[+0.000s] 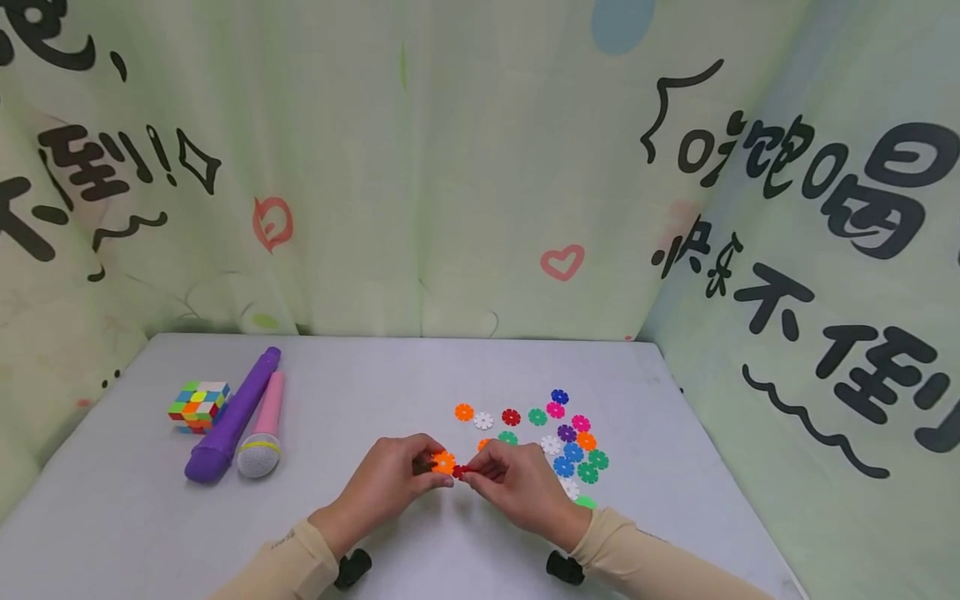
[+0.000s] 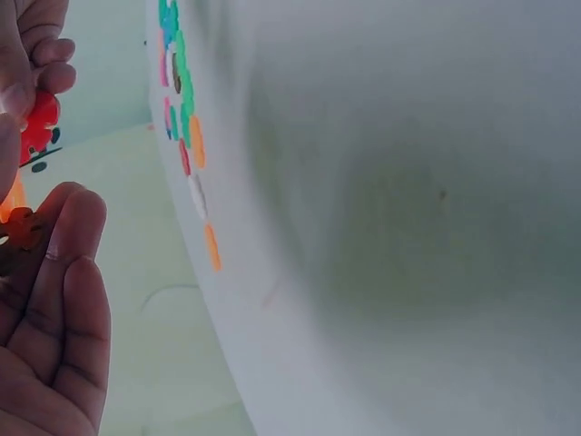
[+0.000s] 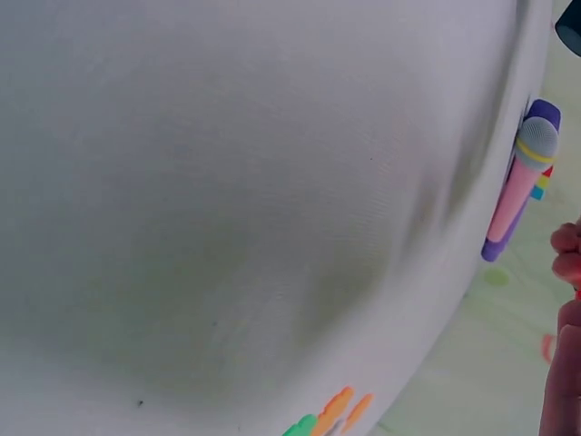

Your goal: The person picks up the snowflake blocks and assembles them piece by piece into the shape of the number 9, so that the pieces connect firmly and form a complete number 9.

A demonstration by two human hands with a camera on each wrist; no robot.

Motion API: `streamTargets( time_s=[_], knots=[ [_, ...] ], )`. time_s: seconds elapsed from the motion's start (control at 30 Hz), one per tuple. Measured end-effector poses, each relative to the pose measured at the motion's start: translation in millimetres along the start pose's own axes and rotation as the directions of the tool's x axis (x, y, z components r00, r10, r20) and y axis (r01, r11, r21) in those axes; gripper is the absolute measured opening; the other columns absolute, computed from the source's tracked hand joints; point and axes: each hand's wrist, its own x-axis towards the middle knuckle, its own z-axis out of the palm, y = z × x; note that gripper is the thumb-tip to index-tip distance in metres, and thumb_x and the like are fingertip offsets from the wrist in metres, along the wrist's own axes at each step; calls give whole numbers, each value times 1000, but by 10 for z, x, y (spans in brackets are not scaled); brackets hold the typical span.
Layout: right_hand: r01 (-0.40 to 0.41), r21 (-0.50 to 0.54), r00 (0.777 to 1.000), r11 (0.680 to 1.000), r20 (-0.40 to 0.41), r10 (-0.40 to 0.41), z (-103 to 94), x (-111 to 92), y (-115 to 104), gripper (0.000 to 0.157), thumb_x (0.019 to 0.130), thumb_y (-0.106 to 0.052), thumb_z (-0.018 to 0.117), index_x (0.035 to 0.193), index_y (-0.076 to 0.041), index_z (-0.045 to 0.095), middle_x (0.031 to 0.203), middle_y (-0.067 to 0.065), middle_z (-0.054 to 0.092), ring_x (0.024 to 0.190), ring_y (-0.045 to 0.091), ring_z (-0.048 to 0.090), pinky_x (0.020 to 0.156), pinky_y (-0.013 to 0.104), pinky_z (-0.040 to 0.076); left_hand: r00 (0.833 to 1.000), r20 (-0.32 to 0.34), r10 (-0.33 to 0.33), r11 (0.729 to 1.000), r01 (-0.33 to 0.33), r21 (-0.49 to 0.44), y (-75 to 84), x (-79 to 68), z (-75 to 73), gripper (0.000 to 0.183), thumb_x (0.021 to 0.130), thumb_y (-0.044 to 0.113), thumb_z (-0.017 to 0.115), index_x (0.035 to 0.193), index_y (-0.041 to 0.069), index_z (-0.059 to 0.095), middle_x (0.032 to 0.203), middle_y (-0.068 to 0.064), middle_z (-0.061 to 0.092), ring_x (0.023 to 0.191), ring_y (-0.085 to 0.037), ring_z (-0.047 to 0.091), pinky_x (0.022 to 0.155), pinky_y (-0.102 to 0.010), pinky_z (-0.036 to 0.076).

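Observation:
Over the table front my left hand point(image 1: 390, 477) pinches an orange flower-shaped disc point(image 1: 444, 462) between thumb and fingers. A darker piece point(image 2: 23, 227) shows at its fingers in the left wrist view; whether it is a separate disc I cannot tell. Facing it, my right hand point(image 1: 525, 483) pinches a red flower-shaped disc point(image 2: 41, 125). In the head view the red disc meets the orange disc's edge; fingers hide whether their notches interlock. Several loose discs lie behind and beside the right hand, among them a white disc point(image 1: 483, 421) and a purple disc point(image 1: 566, 433).
On the table's left lie a purple microphone-shaped tube point(image 1: 232, 421) and a pink toy microphone point(image 1: 262, 433), side by side. A colourful puzzle cube point(image 1: 199, 406) sits left of them. Printed curtains point(image 1: 450, 167) hang around the white table point(image 1: 360, 383).

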Motion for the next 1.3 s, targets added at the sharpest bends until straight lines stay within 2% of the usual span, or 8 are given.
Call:
streamTargets(
  time_s=[0.3,0.4,0.53,0.83,0.93,1.03,1.17,1.3],
  knots=[
    [58,-28,997,998,-47,-59,11,10,-18,21,82,-1,81,98,-11,72,89,-7,71,74,0,66,66,21,55,1000,-16,24,999,-24,24,30,-13,-11,28,77,23,87,100,16,72,80,17,67,70,0,59,66,-24,52],
    [60,-14,997,998,-51,-60,10,10,-19,21,82,0,81,99,-11,74,91,-6,72,76,1,67,67,21,55,1000,-26,15,1000,-15,20,29,-21,-22,34,78,23,87,107,13,72,83,15,69,73,-1,61,68,-25,52],
    [44,6,998,999,-48,-43,11,7,-28,18,83,-1,80,98,-9,75,89,-2,73,74,1,67,65,22,55,1000,0,17,1000,-17,22,27,-11,-25,41,79,22,86,115,7,72,89,9,72,76,-1,63,71,-24,53],
    [56,21,998,998,-43,-55,24,5,-36,12,85,-7,80,97,-6,76,86,4,74,74,0,68,65,22,55,998,7,67,997,-67,45,43,22,15,33,78,19,86,107,8,75,83,9,69,67,-3,56,63,-22,51],
    [42,17,999,999,-22,-42,19,17,-23,14,85,-4,80,98,-7,76,88,1,74,75,0,68,66,22,55,998,36,48,997,-50,64,39,23,12,29,80,23,85,104,11,74,79,13,66,66,-3,55,62,-23,49],
    [12,12,1000,1000,-16,-11,2,38,-12,20,83,0,80,100,-8,75,90,-2,73,76,1,68,67,21,55,998,52,18,995,-23,96,32,19,1,30,85,26,82,109,14,70,82,16,65,70,-2,57,66,-25,50],
    [-27,7,998,1000,-51,27,-19,59,-7,25,80,2,82,98,-10,71,90,-5,72,77,2,68,69,21,55,999,41,22,992,-26,123,36,28,-6,39,88,25,78,123,12,66,93,11,68,81,-5,62,71,-29,52],
    [-32,1,996,999,-80,32,-32,72,-8,25,80,2,82,95,-13,68,88,-6,71,76,2,68,69,22,55,999,26,36,989,-40,139,55,46,2,43,88,27,78,126,13,64,97,8,68,82,-10,62,70,-29,51]
  ],
)
